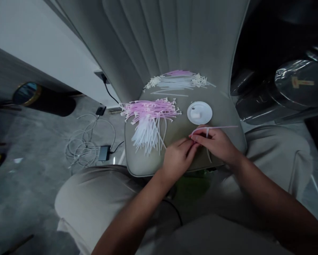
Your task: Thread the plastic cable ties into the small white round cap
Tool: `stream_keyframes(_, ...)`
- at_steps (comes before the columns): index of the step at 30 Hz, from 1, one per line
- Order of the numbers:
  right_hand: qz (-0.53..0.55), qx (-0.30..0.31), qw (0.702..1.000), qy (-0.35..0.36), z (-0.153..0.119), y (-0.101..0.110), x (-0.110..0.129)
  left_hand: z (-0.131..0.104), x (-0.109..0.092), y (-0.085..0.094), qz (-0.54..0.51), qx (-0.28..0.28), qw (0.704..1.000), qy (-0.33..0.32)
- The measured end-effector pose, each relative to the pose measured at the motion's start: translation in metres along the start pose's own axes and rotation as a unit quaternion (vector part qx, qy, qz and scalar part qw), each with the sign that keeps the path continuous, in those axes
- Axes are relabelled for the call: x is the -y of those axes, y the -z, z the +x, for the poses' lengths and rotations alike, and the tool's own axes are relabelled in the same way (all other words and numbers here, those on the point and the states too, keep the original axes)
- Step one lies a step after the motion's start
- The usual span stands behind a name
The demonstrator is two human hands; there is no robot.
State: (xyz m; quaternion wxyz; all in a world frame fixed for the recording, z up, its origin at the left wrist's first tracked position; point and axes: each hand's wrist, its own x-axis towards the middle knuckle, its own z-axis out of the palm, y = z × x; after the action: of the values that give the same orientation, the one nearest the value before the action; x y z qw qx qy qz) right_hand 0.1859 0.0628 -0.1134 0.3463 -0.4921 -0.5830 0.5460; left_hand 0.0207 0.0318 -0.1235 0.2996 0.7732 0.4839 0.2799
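Head view, looking down on a grey chair seat [175, 141] between the person's knees, and both hands are low at its front edge. The left hand [178, 158] is curled, fingertips pinched on the near end of a pink tie [214, 128]; the right hand [217, 143] is closed loosely round the same tie, which loops over its fingers and runs out to the right as a thin strip across the seat. A white tie [208, 148] crosses under that hand too, though how it is gripped I cannot tell. Just beyond the knuckles sits a round white lid [199, 112], small white block in its middle, near the hands but not touching them. To the left of it, a loose heap of pink and white ties [148, 118] fans out, white ends spilling toward the seat's front left. Further back, against the ribbed chair back [175, 39], a second heap [179, 80] lies in a flatter row, mostly white with pink on top. Nothing lies between the hands and either heap. Left of the chair, grey floor [28, 184] with a tangle of white cable [81, 141] and a dark adapter [104, 153]; a dark cord runs up to a wall socket [102, 75]. On the right, glossy dark shapes [289, 88], wrapped in shiny film.
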Motion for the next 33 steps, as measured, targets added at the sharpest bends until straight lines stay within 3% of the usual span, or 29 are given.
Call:
stream_keyframes(5,0.008,-0.021,1.000,-0.022,0.003,0.008,0.000,0.009,0.004,-0.004,0.004,-0.030,1.000,-0.005)
stream_keyframes(11,0.006,0.004,1.000,0.010,0.005,0.011,-0.003,0.019,0.008,-0.001,0.161,0.001,0.983,-0.085)
stream_keyframes(14,0.021,-0.033,0.999,0.010,0.006,0.020,0.000,0.028,0.008,0.004,0.129,0.042,0.989,-0.058)
stream_keyframes(17,0.073,-0.092,0.993,-0.003,0.008,0.035,0.003,0.045,0.008,0.011,0.108,0.030,0.994,-0.004)
stream_keyframes(21,0.167,-0.119,0.979,-0.018,0.013,0.052,0.005,0.090,0.011,0.016,0.122,-0.026,0.992,0.018)
stream_keyframes(25,0.218,-0.123,0.968,-0.025,0.018,0.061,0.004,0.162,0.014,0.008,0.204,-0.031,0.978,-0.011)
stream_keyframes(29,0.256,-0.149,0.955,-0.017,0.021,0.069,0.005,0.230,0.022,-0.004,0.333,0.030,0.941,0.048)
stream_keyframes(33,0.291,-0.164,0.942,-0.010,0.022,0.075,0.005,0.266,0.031,-0.012,0.372,0.060,0.922,0.091)
